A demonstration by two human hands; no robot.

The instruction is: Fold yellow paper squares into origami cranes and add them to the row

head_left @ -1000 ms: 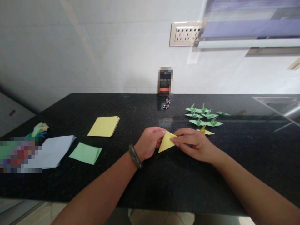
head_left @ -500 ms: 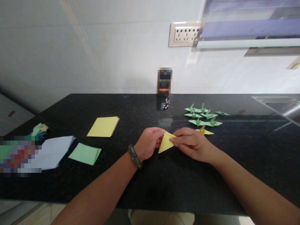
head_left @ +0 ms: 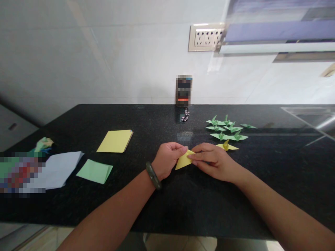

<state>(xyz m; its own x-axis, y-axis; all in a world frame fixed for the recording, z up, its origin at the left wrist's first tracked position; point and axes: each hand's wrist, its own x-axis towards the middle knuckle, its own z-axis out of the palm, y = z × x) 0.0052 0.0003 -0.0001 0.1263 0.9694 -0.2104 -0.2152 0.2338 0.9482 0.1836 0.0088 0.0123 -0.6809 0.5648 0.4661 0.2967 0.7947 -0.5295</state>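
Head view, held paper (head_left: 183, 161), cranes (head_left: 232, 128) beyond right hand (head_left: 218, 162)

I see soft light; glare streaks the glossy panel (head_left: 320, 120) at three o'clock; pixelation masks the upright device (head_left: 184, 90) at one.

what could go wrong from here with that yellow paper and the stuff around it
The left hand and right hand both grip the folded yellow paper, so an uneven pull might skew a crease or tear it. The yellow paper crane sits just beyond the right hand, so a careless shift could knock or bend it.
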